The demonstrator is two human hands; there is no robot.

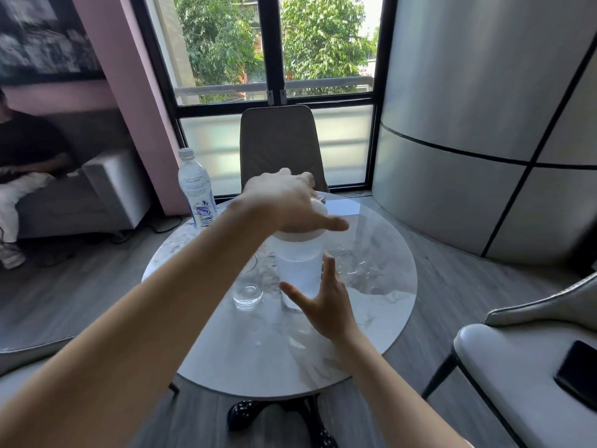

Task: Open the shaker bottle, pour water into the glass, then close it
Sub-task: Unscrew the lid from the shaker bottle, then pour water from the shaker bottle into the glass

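A translucent white shaker bottle (pixel 298 270) stands upright in the middle of the round marble table (pixel 381 305), with water inside and its white lid on top. My left hand (pixel 287 202) lies palm down over the lid, fingers curled around it and thumb pointing right. My right hand (pixel 326 302) is just in front of the bottle's lower body with fingers spread; whether it touches the bottle is unclear. A clear drinking glass (pixel 248 294) stands on the table just left of the shaker, partly behind my left forearm.
A plastic water bottle (pixel 196 189) stands at the table's far left edge. A grey chair (pixel 277 137) faces me beyond the table. A white chair on the right carries a black phone (pixel 578 373). A person sits on a sofa (pixel 106 189) at left.
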